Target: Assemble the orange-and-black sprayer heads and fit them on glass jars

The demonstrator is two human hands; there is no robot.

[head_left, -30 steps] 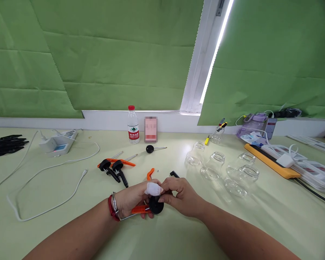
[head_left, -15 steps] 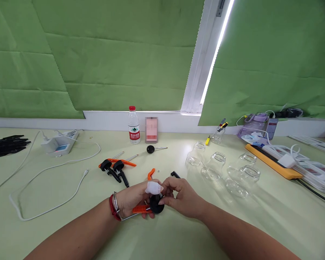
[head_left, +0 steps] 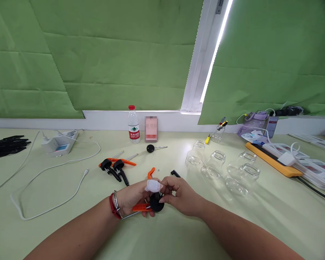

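Observation:
My left hand (head_left: 137,198) is wrapped around an orange-and-black part with a metal rod (head_left: 141,207). White tape covers one of its fingertips. The part's black round cap (head_left: 156,203) faces me between both hands. At the cap's upper edge, my right hand (head_left: 178,195) pinches with thumb and fingertips; whatever is between them is too small and hidden to make out. A black bent piece (head_left: 175,173) lies just beyond the right hand. An orange curved piece (head_left: 151,172) shows behind the left hand, along with a tiny nut-like bit (head_left: 158,170).
To the left lie two black-capped parts (head_left: 119,165) with orange pieces and rods, plus a white cable (head_left: 82,177). A capped rod (head_left: 150,148), water bottle (head_left: 134,126) and phone-like panel (head_left: 151,130) are behind. Several glass jars (head_left: 213,166) and an orange-edged power strip (head_left: 272,160) are right.
The hands keep nearly the same place and grip, with only slight finger movement at the black cap. The view has shifted very slightly.

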